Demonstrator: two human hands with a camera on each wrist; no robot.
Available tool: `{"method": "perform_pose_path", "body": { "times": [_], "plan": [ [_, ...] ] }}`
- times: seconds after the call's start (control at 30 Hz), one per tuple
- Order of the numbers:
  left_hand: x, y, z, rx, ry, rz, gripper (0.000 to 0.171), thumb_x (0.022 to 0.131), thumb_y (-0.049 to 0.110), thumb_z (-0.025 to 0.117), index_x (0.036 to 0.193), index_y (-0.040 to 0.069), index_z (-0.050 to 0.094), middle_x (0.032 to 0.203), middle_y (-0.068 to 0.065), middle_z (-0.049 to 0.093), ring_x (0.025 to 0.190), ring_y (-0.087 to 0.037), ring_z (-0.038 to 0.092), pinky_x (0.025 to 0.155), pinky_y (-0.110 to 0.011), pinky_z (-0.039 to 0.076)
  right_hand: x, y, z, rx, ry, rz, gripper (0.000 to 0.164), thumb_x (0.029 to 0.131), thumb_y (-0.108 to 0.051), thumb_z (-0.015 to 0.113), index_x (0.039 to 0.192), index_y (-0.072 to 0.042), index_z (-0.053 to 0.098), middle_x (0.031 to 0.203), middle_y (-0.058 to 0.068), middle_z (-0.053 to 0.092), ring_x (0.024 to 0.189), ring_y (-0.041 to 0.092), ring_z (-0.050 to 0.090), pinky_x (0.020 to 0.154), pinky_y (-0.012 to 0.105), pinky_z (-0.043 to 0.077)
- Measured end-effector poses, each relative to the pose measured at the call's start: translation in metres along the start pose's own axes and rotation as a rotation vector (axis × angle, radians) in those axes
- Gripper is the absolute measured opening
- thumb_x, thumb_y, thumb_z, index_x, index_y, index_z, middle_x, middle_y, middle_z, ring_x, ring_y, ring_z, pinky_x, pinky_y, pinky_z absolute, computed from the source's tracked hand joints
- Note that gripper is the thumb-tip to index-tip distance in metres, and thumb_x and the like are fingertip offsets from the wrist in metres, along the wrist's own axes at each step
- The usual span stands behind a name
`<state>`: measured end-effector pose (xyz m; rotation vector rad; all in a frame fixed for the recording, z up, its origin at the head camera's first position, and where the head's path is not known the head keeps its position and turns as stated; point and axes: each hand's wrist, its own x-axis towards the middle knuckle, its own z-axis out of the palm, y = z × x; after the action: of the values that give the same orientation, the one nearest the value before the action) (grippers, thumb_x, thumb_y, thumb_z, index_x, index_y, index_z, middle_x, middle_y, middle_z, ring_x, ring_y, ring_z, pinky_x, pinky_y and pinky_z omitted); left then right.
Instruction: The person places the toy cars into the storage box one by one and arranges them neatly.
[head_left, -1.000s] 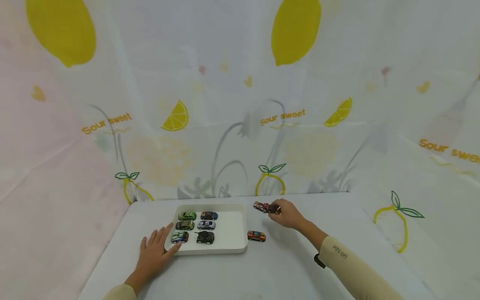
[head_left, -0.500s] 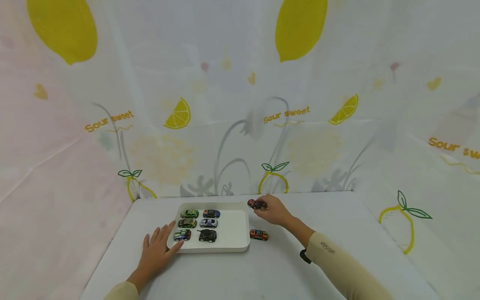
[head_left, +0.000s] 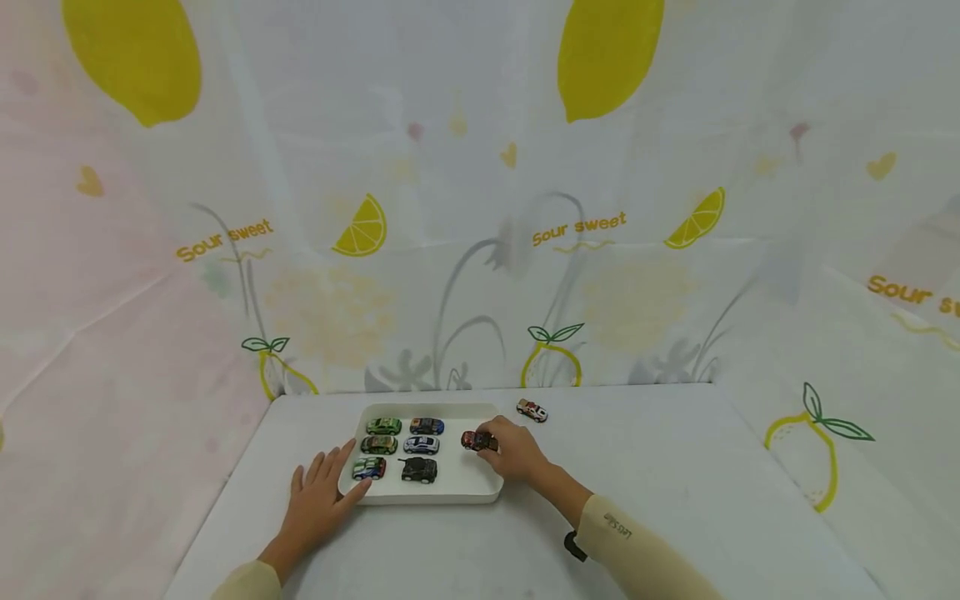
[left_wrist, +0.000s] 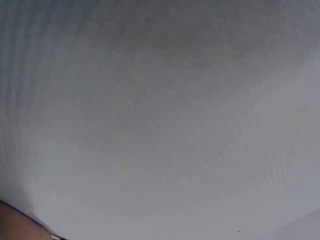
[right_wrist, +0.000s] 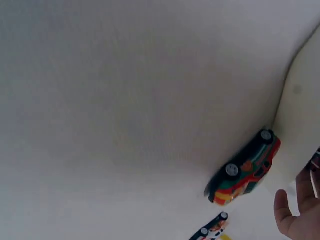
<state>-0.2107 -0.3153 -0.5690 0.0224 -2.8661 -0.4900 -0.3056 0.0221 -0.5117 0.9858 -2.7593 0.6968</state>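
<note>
My right hand pinches a dark red toy car over the right part of a white tray. In the right wrist view, that hand's fingers show at the right edge, beside the tray wall. My left hand touches the tray's left side with fingers spread, its thumb at the front corner. Inside the tray are two columns of toy cars, among them a green car, a blue car, a white car and a black tank-like vehicle.
A red and yellow toy car lies against the tray's right outer side; my right hand hides it in the head view. Farther back on the white tabletop is a white and red car. Lemon-print cloth hangs behind.
My right hand has picked the dark red car up beside the white and red one and carried it left, over the tray. The left hand stays at the tray's edge.
</note>
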Motion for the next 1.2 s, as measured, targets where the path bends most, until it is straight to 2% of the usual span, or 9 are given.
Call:
{"method": "perform_pose_path", "body": {
  "times": [0.2,0.33,0.53,0.67,1.2],
  "plan": [
    [0.001,-0.001,-0.001,0.002,0.019,0.022,0.078,0.084,0.064,0.047,0.147,0.025,0.021,0.142,-0.022,0.036,0.13,-0.046,0.026,0.102,-0.066,0.009,-0.004,-0.007,0.016,-0.004,-0.02,-0.013,0.03,0.078,-0.028,0.072,0.106,-0.019,0.067,0.095,-0.005,0.063,0.082,0.008,0.06,0.069,0.026,0.049],
    [0.001,-0.001,-0.003,-0.002,0.022,0.02,0.078,0.084,0.064,0.047,0.147,0.026,0.021,0.142,-0.023,0.037,0.13,-0.046,0.026,0.102,-0.067,0.009,-0.002,-0.012,0.024,-0.054,-0.024,0.032,0.029,0.078,-0.031,0.071,0.104,-0.02,0.067,0.096,-0.005,0.064,0.085,0.01,0.061,0.072,0.031,0.049],
    [0.001,-0.001,-0.004,-0.009,0.019,0.011,0.078,0.084,0.063,0.048,0.146,0.025,0.022,0.141,-0.023,0.038,0.13,-0.046,0.026,0.102,-0.066,0.009,-0.001,-0.023,0.025,-0.072,-0.03,0.1,0.025,0.079,-0.027,0.07,0.102,-0.019,0.067,0.096,-0.004,0.065,0.09,0.014,0.06,0.079,0.042,0.044],
    [0.001,-0.002,-0.004,-0.008,0.024,0.019,0.078,0.084,0.063,0.048,0.147,0.024,0.022,0.14,-0.024,0.038,0.129,-0.048,0.027,0.101,-0.067,0.01,-0.001,-0.026,0.027,-0.111,-0.038,0.1,0.024,0.078,-0.027,0.07,0.101,-0.021,0.067,0.095,-0.005,0.065,0.089,0.014,0.058,0.082,0.043,0.042],
    [-0.001,0.001,-0.002,-0.019,0.007,0.009,0.078,0.084,0.063,0.048,0.146,0.023,0.023,0.142,-0.023,0.036,0.129,-0.047,0.026,0.101,-0.067,0.009,-0.004,-0.026,0.027,-0.089,-0.109,0.137,0.026,0.08,-0.029,0.068,0.104,-0.02,0.067,0.095,-0.004,0.059,0.088,0.014,0.053,0.081,0.041,0.041]
  ]
}}
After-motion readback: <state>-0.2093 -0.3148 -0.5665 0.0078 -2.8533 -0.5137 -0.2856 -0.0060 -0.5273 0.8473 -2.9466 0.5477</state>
